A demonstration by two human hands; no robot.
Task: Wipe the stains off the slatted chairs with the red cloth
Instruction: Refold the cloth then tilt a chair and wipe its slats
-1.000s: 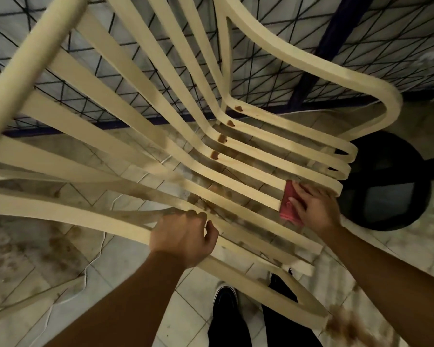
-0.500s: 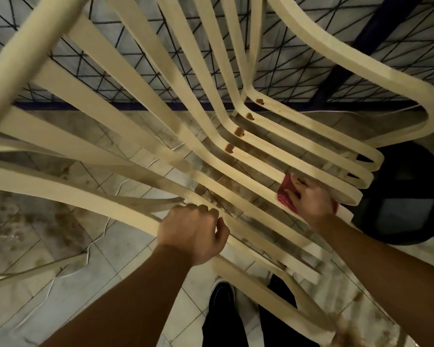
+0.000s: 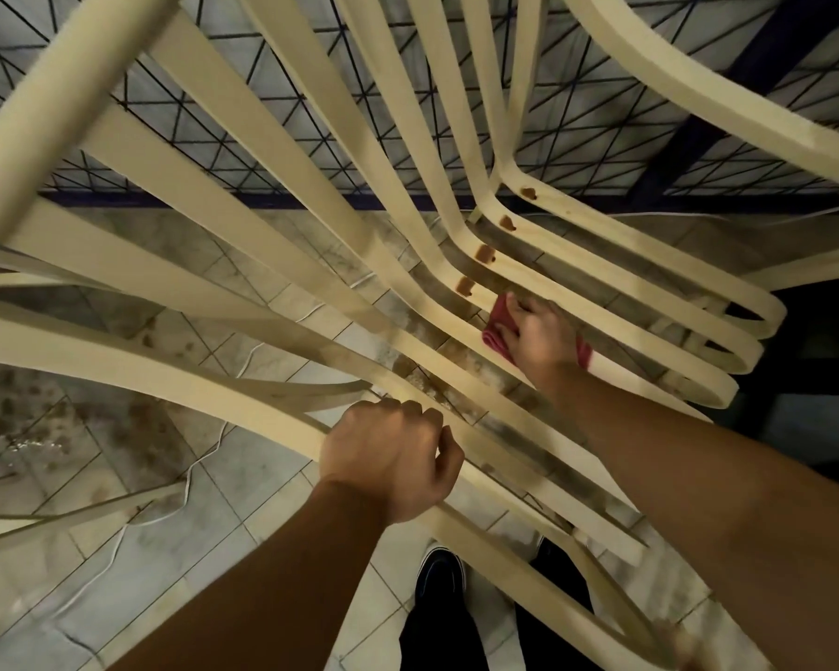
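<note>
A cream slatted chair (image 3: pixel 272 263) fills the view, seen from above. Several brown stains (image 3: pixel 483 254) sit in a row where the seat slats bend up into the back. My right hand (image 3: pixel 541 334) holds the red cloth (image 3: pixel 497 326) bunched under its fingers and presses it on a seat slat, just below the lowest stain (image 3: pixel 466 285). My left hand (image 3: pixel 393 457) grips the near side rail of the chair, fingers curled round it.
A dark round stool or table (image 3: pixel 814 380) stands to the right of the chair. Behind is a black wire mesh fence (image 3: pixel 262 152) with a dark blue post (image 3: pixel 727 84). The tiled floor (image 3: pixel 83 418) at left is dirty, with a white cable across it. My shoes (image 3: pixel 439 578) are below.
My right hand has slid the red cloth up along the seat slats toward the row of stains. My left hand keeps its grip on the rail.
</note>
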